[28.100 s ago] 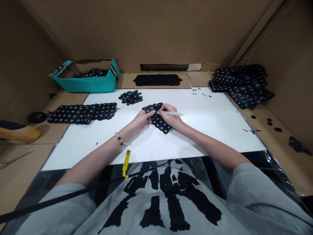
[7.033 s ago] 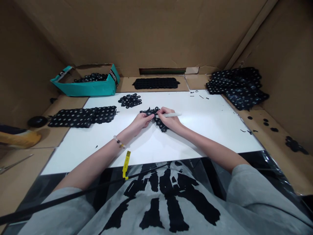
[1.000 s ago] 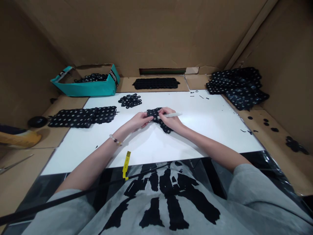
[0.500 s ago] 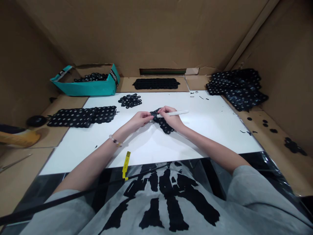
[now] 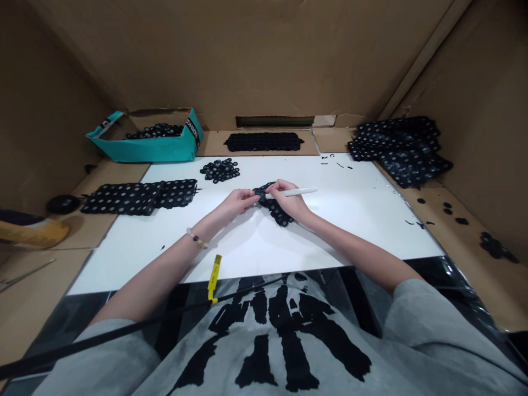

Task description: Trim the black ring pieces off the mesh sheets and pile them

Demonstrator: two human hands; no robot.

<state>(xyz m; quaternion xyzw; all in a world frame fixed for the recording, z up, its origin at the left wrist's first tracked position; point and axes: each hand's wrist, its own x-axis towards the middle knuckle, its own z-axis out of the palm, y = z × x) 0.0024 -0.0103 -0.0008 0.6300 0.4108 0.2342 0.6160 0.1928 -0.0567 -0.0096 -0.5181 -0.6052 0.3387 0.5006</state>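
At the middle of the white board [image 5: 231, 247], my left hand [image 5: 239, 202] pinches the upper left end of a black piece with round pale dots [image 5: 281, 213]. My right hand [image 5: 291, 199] grips a slim white pen-shaped tool [image 5: 303, 191], its back end pointing right. The tool's tip is down at the black piece, beside my left fingertips. Fingers hide the exact contact. Below my hands the piece hangs toward me, its edge scalloped by the round dots.
A teal box [image 5: 152, 151] holding dotted black pieces stands back left, near a small loose pile [image 5: 220, 170]. Dotted sheets lie left [image 5: 124, 199] and back right [image 5: 406, 148]; a black stack [image 5: 264, 141] sits behind. Scissors [image 5: 25, 275] rest far left. Cardboard walls [image 5: 264, 60] surround the table.
Both hands stay at nearly the same place on the black piece. The white tool's tilt has shifted very slightly.
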